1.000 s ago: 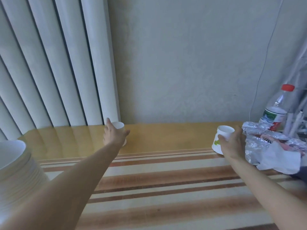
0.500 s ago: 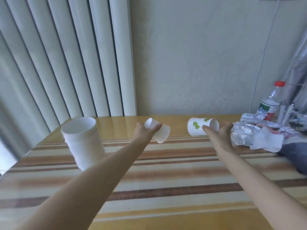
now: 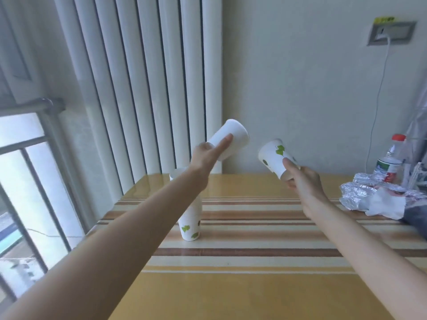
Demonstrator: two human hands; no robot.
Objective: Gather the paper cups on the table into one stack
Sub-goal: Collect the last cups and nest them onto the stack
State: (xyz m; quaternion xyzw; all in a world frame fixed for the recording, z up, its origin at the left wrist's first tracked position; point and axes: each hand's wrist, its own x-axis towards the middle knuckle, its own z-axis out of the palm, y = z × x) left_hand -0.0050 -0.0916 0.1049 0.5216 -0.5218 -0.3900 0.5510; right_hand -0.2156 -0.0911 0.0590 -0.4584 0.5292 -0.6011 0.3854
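Observation:
My left hand [image 3: 208, 155] holds a white paper cup [image 3: 233, 138] tilted on its side, high above the table. My right hand [image 3: 305, 181] grips a second white paper cup with green leaf prints [image 3: 273, 158], also tilted, its mouth turned towards the other cup. The two held cups are a short gap apart. Below my left forearm a tall stack of paper cups [image 3: 190, 224] stands upright on the striped table [image 3: 254, 252]; its upper part is hidden by the arm.
Crumpled foil and white paper [image 3: 374, 199] lie at the right edge, with a plastic bottle with a red cap [image 3: 390, 162] behind. White vertical blinds [image 3: 138, 84] hang at the back left. A window with a railing [image 3: 25, 181] is to the left.
Both hands have lifted their cups off the table and raised them high, tilting them towards each other. The view has swung left, so the stack now appears under my left arm.

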